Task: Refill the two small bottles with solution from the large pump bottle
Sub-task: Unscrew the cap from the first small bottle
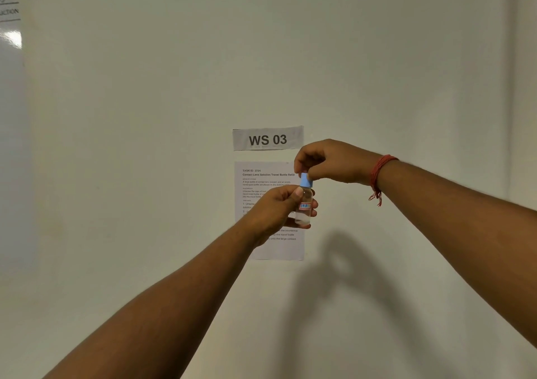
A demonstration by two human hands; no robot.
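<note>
- One small clear plastic bottle [304,205] with a pale blue screw cap [305,180] is being held upright in mid-air, in front of a plain pale wall [145,146]; only a shallow layer of clear liquid is showing near its base.
- The left hand [276,210] is wrapping closed around the bottle's body from the left, thumb lying high near the shoulder and fingertips [313,206] curling round the right side.
- The right hand [325,160], with a red thread band [377,172] at the wrist, is coming over from the right and pinching the blue cap between thumb and bent fingers, closed on it from above.
- The step in hand is looking like turning the cap; whether it is coming off or going on cannot be told here.
- To do it well, the left hand should be keeping the bottle steady and vertical while the right does the twisting, so nothing spills from the neck.
- A light grip on the thin body is advisable; squeezing could be forcing liquid up once the cap is loose.
- Neither the second small bottle nor the large pump bottle is appearing in view, so progress on the refill is hard to judge.
- Behind the hands, a white paper sign reading "WS 03" [268,139] and a printed instruction sheet [261,175] are hanging on the wall.
</note>
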